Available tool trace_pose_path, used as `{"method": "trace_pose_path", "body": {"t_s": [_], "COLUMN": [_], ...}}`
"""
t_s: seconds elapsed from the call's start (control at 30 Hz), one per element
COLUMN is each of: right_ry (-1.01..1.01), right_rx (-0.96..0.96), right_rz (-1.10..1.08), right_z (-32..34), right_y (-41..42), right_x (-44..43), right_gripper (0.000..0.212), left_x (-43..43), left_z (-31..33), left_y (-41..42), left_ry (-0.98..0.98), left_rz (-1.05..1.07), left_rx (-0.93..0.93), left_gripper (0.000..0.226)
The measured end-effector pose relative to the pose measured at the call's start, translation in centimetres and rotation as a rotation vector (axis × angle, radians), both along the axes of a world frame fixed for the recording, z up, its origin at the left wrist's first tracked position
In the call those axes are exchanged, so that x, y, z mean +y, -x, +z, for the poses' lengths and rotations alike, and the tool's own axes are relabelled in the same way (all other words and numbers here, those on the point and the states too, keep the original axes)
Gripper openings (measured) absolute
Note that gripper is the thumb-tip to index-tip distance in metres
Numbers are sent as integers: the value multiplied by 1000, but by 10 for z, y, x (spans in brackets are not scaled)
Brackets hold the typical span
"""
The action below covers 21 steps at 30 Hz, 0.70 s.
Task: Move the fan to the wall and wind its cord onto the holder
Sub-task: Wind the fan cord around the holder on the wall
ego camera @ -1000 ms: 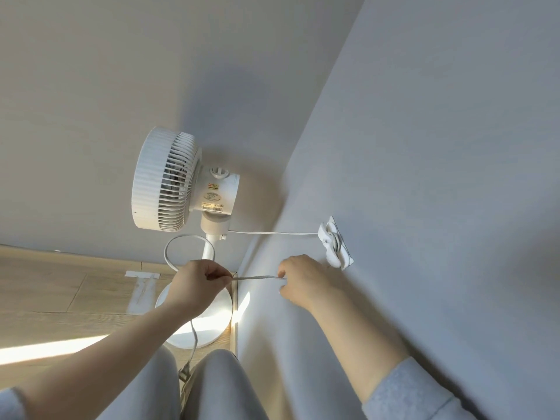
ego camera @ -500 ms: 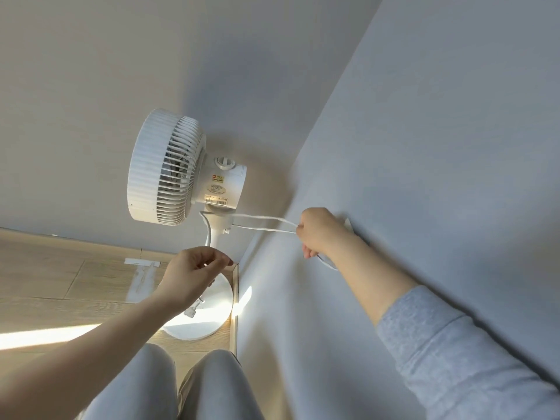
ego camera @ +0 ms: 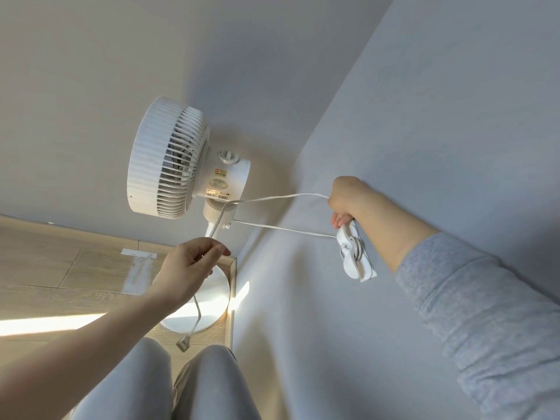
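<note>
A white fan (ego camera: 169,159) stands on its round base (ego camera: 209,298) in the corner of the room, close to the right wall. On that wall sits a white cord holder (ego camera: 353,253) with a few turns of white cord (ego camera: 272,198) around it. My right hand (ego camera: 348,201) is closed on the cord just above the holder. My left hand (ego camera: 194,265) pinches the cord in front of the fan's pole. The loose end hangs down from the left hand, with the plug (ego camera: 184,344) dangling near my knees.
The grey right wall (ego camera: 424,147) and the pale back wall (ego camera: 91,71) meet behind the fan. A wooden floor (ego camera: 45,268) with a strip of white tape (ego camera: 139,253) lies to the left. My knees in grey trousers (ego camera: 151,383) fill the bottom.
My right hand carried the cord up from below the holder and over its top, adding a loop. The left hand stayed low, feeding cord; the plug end now hangs lower.
</note>
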State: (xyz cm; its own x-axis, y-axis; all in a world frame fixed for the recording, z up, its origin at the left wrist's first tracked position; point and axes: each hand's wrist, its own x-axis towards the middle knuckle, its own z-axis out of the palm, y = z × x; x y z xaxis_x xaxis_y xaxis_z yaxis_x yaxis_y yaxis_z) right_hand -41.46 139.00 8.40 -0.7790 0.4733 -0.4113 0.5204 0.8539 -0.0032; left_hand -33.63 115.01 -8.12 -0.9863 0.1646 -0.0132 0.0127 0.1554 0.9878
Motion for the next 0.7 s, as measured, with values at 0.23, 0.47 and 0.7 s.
{"method": "trace_pose_path", "body": {"t_s": [0.23,0.47,0.7], "right_ry": [-76,-269,-192], "right_rx": [310,286,538], "right_rz": [68,128,159], "right_z": [16,47,44], "right_y": [-13,-43,-95], "right_x": [1,-4,-11], "right_gripper": [27,31,16], "left_x": [-7,-3,2], "left_z": [-1,12,37], "left_y": [8,4,-14], "left_ry": [-138,-170,-191], "left_rz": [98,58,-12], "left_rx": [-63,-55,-21], "left_gripper": [11,14,13]}}
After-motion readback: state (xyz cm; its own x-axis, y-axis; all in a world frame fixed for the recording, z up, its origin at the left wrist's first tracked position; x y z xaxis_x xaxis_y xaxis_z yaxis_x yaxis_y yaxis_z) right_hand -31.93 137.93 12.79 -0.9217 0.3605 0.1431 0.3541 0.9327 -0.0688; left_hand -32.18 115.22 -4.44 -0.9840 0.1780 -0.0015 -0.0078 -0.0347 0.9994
